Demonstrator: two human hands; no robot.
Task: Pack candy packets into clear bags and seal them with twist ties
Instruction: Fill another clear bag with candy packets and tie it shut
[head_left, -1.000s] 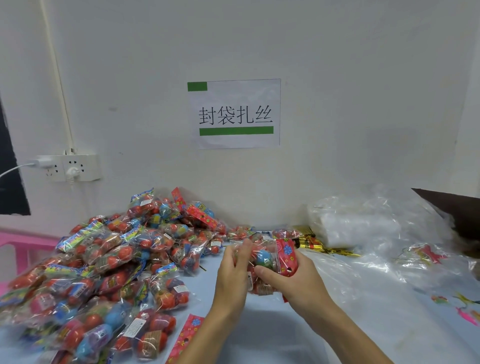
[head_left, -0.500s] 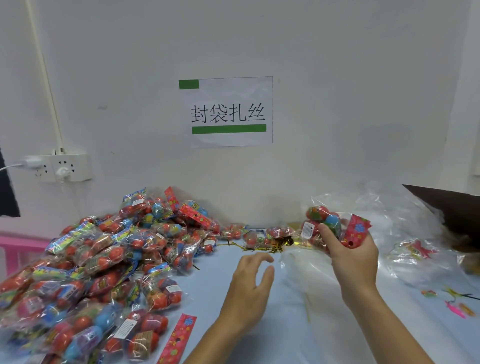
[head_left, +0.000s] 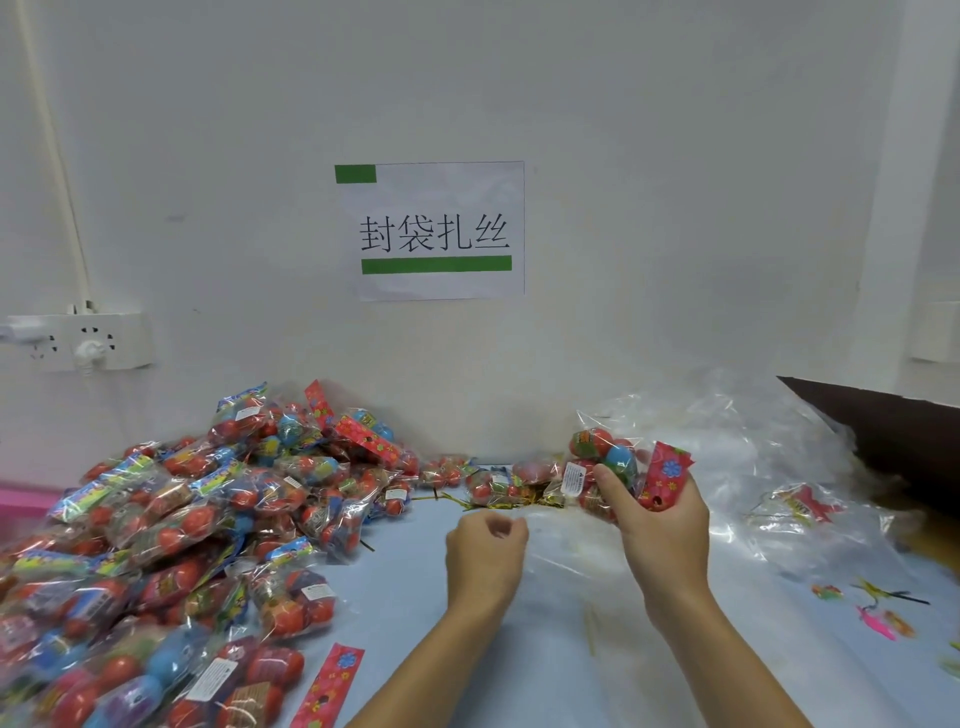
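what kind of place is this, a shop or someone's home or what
Most likely a small packing workstation, not a shop. A printed sign on the wall labels the spot, a big heap of bagged candy packets covers the table, and a pile of empty clear bags lies by the right hand.

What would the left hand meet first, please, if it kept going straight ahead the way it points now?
Probably the gold twist ties lying on the table just beyond the left hand, with small candy packets right behind them. Depth is hard to judge from this single view.
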